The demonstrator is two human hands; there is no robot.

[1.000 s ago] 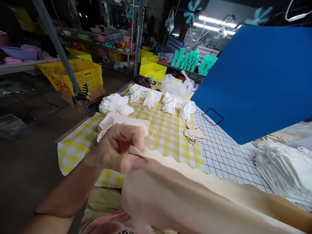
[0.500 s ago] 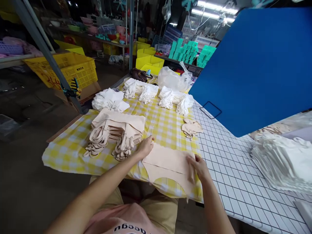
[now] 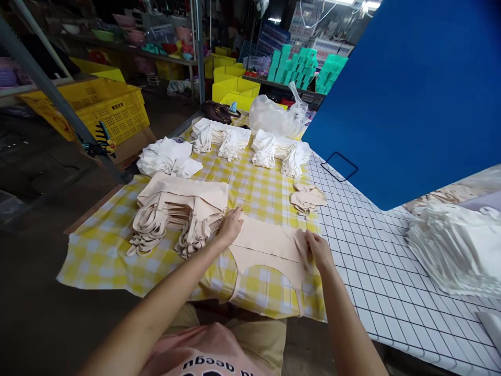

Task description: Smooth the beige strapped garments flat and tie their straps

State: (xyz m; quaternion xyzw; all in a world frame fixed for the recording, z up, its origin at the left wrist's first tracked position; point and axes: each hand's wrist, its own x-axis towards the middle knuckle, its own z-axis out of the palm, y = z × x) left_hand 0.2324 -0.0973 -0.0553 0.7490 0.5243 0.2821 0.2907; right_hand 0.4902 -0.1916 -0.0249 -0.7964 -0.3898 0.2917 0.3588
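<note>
A beige camisole (image 3: 270,241) lies spread on the yellow-and-white checked cloth, its straps pointing toward my body. At its left upper corner, my left hand (image 3: 231,227) pinches the edge with fingers together. My right hand (image 3: 319,249) grips the right side edge, where the fabric bunches a little. Just left of my left hand sits a neat stack of beige camisoles (image 3: 183,196), with straps hanging in loops toward me. A crumpled beige garment (image 3: 307,198) rests beyond my right hand.
Two stacks of white camisoles (image 3: 223,137) (image 3: 279,149) and a loose white pile (image 3: 168,157) stand farther back, before a plastic bag (image 3: 276,116). A blue board (image 3: 407,104) overhangs the right side, near a large white garment stack (image 3: 454,248). A metal post (image 3: 58,99) rises at left.
The camisole now lies flatter and slightly farther from me, with both straps showing on the cloth. Both hands have moved with it, still at its edges. The view has shifted a little.
</note>
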